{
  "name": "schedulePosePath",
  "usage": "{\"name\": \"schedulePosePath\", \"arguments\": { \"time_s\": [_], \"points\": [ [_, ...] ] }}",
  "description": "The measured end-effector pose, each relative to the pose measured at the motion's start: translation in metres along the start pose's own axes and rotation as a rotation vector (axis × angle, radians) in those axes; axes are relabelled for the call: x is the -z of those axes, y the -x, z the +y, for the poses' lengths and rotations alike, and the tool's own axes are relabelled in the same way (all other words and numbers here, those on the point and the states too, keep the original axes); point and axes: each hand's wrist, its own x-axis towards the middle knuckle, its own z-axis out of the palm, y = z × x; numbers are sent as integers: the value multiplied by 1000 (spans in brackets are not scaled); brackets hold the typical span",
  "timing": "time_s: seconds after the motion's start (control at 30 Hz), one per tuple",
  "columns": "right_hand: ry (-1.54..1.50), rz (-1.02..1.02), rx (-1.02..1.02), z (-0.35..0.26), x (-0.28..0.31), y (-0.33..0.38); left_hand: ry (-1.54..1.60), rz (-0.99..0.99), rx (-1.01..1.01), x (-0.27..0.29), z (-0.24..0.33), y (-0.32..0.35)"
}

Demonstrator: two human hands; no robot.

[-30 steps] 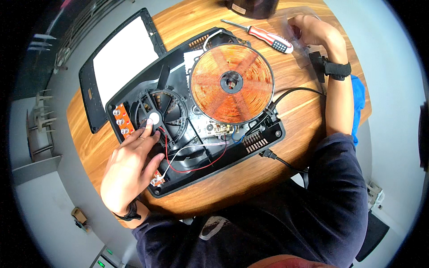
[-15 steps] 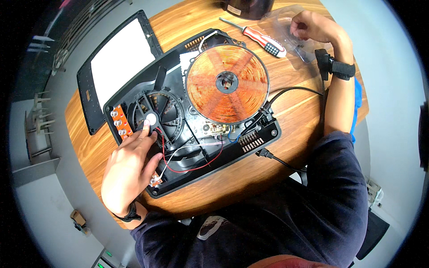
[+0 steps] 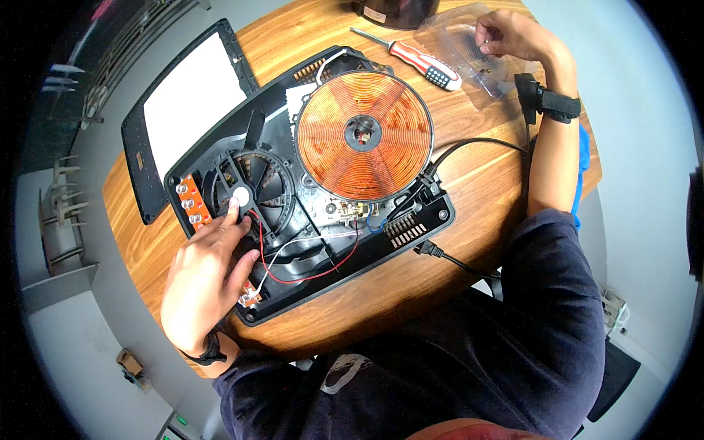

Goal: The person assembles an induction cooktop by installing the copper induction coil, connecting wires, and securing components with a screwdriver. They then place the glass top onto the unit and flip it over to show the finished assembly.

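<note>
An opened induction cooker base, black plastic, lies on the wooden table. Inside are a round copper coil, a black cooling fan and small orange circuit boards. My left hand lies over the base's left corner, index fingertip at the fan's pale round hub, fingers stretched out and thumb apart. Red and white wires loop beside it. At the far right, my right hand hovers over a clear plastic package with small dark pieces in it. Its fingers are pinched; what they hold is hidden.
A red-and-white screwdriver lies beyond the coil. The cooker's top panel rests at the left, partly under the base. A dark container stands at the far edge. Black power cord runs off to the right.
The whole scene has shifted slightly left in view. My left hand stays on the fan hub; my right hand stays pinched over the clear package, its fingers slightly moved.
</note>
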Motion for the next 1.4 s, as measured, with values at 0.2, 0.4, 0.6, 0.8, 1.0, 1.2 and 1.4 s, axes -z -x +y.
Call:
{"name": "schedulePosePath", "arguments": {
  "time_s": [0.2, 0.4, 0.6, 0.8, 1.0, 1.2, 1.4],
  "points": [
    [63, -64, 26, -9, 4, 2, 18, -1, 13, 1, 1, 0],
    [-46, -123, -50, -6, 3, 0, 0, 1, -2, 1, 1, -1],
    [-121, -126, -8, -7, -2, -4, -8, 6, -3, 1, 1, 0],
    [-65, -121, 2, -8, 0, -1, -4, 4, 7, 0, 0, 0],
    [-127, -81, -86, -3, -2, -1, 5, -7, 25, 1, 2, 0],
    [40, -109, 24, -12, 0, -1, -1, -13, 35, 1, 3, -1],
    [81, 77, 337, -45, 5, 30, 7, -14, 53, 1, 4, 0]
  ]
}}
